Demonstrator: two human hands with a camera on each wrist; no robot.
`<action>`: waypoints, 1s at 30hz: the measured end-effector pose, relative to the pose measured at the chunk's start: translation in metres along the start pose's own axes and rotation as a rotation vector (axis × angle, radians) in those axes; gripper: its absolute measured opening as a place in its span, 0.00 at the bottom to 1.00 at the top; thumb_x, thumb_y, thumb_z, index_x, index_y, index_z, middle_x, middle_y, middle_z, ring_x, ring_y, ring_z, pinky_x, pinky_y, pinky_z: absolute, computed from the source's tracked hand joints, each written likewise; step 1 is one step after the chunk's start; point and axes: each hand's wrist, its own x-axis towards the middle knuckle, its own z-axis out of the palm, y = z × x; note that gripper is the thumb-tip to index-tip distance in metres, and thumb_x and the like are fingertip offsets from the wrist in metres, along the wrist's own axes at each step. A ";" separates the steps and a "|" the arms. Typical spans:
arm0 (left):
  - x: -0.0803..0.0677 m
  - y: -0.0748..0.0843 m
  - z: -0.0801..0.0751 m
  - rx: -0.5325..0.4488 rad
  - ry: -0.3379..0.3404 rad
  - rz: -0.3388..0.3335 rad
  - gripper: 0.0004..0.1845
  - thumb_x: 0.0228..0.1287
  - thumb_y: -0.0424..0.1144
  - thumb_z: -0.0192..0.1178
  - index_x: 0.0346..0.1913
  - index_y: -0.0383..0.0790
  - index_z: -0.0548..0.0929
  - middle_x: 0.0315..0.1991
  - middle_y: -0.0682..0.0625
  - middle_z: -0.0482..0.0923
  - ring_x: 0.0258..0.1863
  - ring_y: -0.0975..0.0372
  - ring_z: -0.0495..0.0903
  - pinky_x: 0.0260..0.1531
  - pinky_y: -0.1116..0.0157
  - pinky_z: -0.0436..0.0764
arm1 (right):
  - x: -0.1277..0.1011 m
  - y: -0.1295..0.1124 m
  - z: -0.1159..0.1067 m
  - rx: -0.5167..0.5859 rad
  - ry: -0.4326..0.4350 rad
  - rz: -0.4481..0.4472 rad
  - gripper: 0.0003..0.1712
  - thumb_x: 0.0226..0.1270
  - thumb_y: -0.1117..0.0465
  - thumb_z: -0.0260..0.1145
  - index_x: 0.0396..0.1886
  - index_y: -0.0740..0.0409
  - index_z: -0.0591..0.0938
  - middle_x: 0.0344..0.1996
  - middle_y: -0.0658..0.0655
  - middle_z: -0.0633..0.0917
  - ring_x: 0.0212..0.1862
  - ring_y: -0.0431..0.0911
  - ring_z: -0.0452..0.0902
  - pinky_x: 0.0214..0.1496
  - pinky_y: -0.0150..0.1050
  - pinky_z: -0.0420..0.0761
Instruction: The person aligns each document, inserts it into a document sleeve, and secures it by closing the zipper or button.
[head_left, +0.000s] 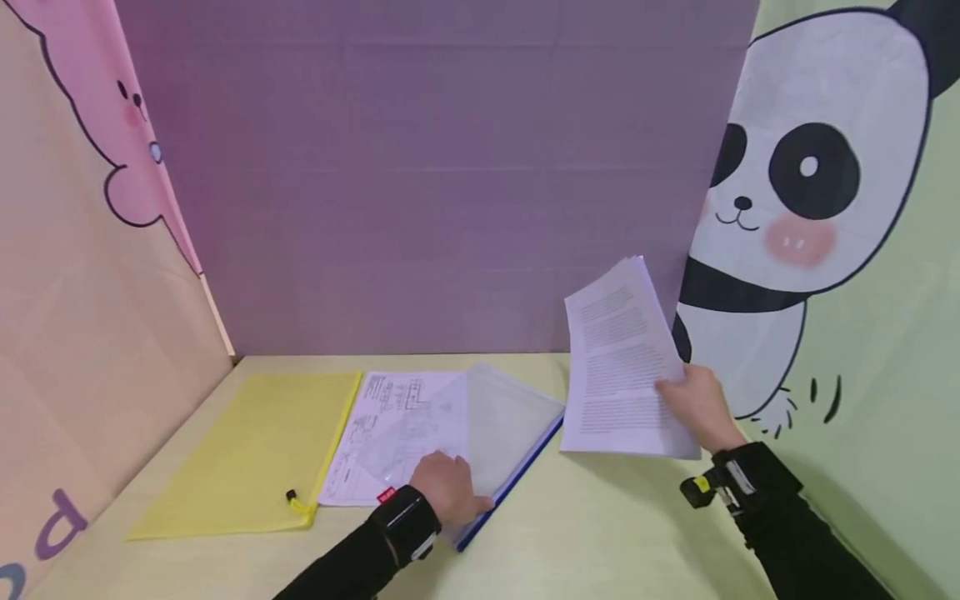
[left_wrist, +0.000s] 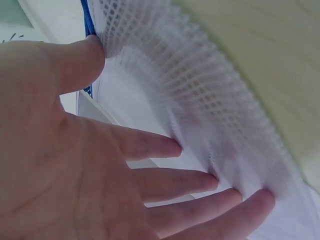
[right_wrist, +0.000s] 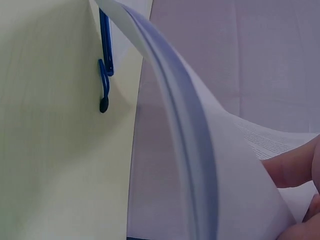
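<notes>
Standing behind the whole scene is a purple backboard (head_left: 435, 175), and everything else sits in front of it on a pale yellow-green table (head_left: 600, 533). Left of the table's middle lies a yellow zip pouch (head_left: 247, 454), flat, its black and yellow pull at the near corner. Just beside it, toward the middle, rests a white mesh pouch (head_left: 502, 425) with a blue zip edge, lying over a printed sheet (head_left: 393, 421) of diagrams; the two touch, though from the head view it is hard to tell whether the sheet is inside the pouch or under it. Right of the mesh pouch, lifted off the table and tilted up toward the backboard, is a stack of printed pages (head_left: 618, 362), its lower edge close to the tabletop.

The right hand (head_left: 693, 404) pinches that stack at its right edge, thumb on the printed face. The left hand (head_left: 450, 487) rests on the mesh pouch's near corner with fingers (left_wrist: 170, 147) straight and spread, fingertips touching the mesh. Both wrists carry black strapped devices.
</notes>
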 end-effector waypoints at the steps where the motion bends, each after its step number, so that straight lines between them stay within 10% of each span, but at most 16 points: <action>1: 0.000 0.000 0.000 0.005 -0.006 -0.001 0.44 0.59 0.72 0.62 0.51 0.28 0.81 0.38 0.35 0.80 0.42 0.49 0.80 0.45 0.54 0.82 | 0.000 0.002 0.001 0.002 0.001 -0.001 0.23 0.68 0.65 0.57 0.55 0.81 0.76 0.38 0.74 0.84 0.31 0.54 0.82 0.28 0.42 0.80; 12: 0.000 -0.003 0.002 0.019 0.047 0.071 0.35 0.66 0.68 0.57 0.26 0.34 0.82 0.25 0.45 0.78 0.29 0.53 0.78 0.35 0.56 0.80 | -0.004 0.007 0.011 0.087 -0.022 0.042 0.24 0.72 0.65 0.56 0.60 0.80 0.74 0.44 0.76 0.83 0.34 0.53 0.83 0.32 0.42 0.81; 30: 0.002 -0.001 0.009 -0.042 0.191 0.116 0.30 0.75 0.54 0.48 0.20 0.36 0.82 0.21 0.43 0.79 0.25 0.49 0.80 0.25 0.54 0.79 | -0.005 0.020 0.049 0.345 -0.058 0.284 0.29 0.77 0.65 0.52 0.71 0.79 0.62 0.62 0.76 0.74 0.53 0.61 0.79 0.50 0.47 0.80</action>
